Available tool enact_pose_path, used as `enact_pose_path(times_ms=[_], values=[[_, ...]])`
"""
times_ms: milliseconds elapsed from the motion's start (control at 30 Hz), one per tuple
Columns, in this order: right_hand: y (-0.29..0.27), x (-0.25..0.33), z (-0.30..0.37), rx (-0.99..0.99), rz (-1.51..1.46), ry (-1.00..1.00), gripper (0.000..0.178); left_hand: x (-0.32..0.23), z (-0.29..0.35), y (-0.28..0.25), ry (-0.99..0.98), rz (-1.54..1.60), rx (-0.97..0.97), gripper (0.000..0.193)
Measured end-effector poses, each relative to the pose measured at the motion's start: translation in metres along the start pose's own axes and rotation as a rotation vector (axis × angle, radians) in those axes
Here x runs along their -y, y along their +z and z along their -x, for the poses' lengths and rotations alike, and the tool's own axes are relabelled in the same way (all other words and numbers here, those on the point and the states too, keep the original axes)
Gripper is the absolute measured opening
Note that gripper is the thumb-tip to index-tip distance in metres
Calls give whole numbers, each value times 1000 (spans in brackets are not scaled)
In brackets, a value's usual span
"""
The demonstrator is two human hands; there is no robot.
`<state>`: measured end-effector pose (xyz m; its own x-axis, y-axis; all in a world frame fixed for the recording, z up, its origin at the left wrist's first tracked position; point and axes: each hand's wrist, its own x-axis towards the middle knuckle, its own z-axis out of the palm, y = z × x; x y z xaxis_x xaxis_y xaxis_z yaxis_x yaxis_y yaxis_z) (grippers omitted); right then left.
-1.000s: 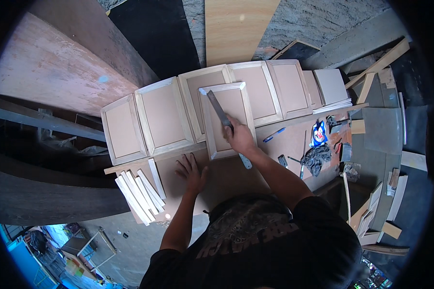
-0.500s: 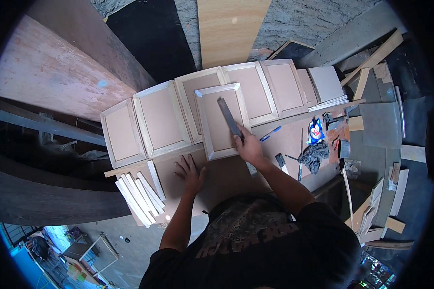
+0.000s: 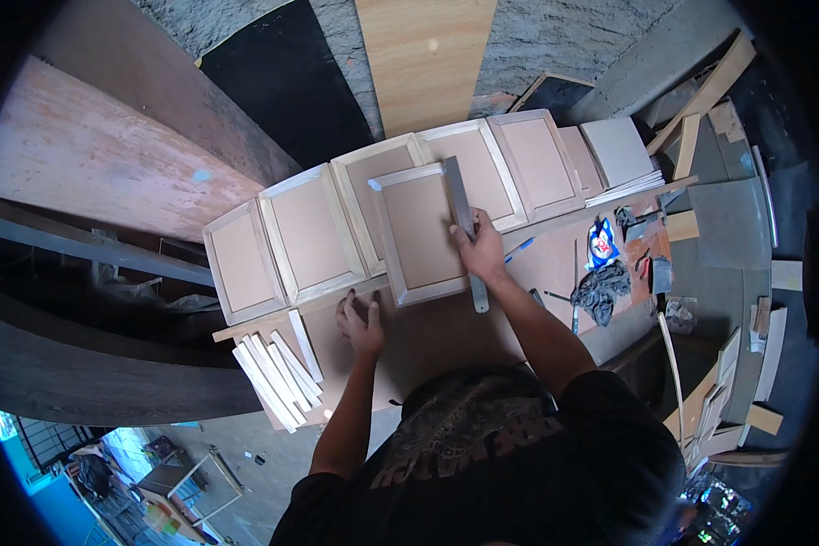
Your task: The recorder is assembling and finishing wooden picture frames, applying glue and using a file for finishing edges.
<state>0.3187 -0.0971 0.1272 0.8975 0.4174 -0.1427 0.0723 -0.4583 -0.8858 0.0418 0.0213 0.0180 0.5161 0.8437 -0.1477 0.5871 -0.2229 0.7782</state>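
A small wooden-framed panel [image 3: 419, 232] with a brown centre lies in front of me, its far end overlapping the row behind it. Along its right-hand side runs a long flat metal ruler [image 3: 459, 191], whose holed near end sticks out past the frame. My right hand [image 3: 480, 247] grips the ruler about its middle, over the frame's right edge. Just left of the panel's near corner is my left hand [image 3: 362, 326], empty, with its fingers apart and slightly bent over the tabletop [image 3: 428, 341].
Several similar framed panels [image 3: 314, 232] stand in a row at the back. White wooden strips [image 3: 278, 378] lie at the left. To the right are a blue pen [image 3: 520, 247], a crumpled dark cloth [image 3: 601, 293] and a blue packet [image 3: 601, 244]. Scrap boards [image 3: 714, 382] lean farther right.
The ruler has swung from slanting across the panel to lying along its right side, and my right hand moved with it. My left hand's flat, spread fingers have drawn up and bent.
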Motion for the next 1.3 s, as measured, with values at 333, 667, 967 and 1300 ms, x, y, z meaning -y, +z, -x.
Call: enact_pose_path(times_ms=[333, 667, 967, 1300], values=[[-94, -117, 3, -358, 37, 159, 43, -30, -21, 7, -282, 560, 148, 44], [-163, -182, 52, -475, 596, 284, 54, -4, -6, 25, -262, 505, 178, 44], [-162, -186, 59, -340, 724, 319, 48, -20, -4, 23, -335, 581, 207, 45], [-67, -86, 23, -37, 199, -75, 36, -50, -44, 14, -411, 580, 317, 34]])
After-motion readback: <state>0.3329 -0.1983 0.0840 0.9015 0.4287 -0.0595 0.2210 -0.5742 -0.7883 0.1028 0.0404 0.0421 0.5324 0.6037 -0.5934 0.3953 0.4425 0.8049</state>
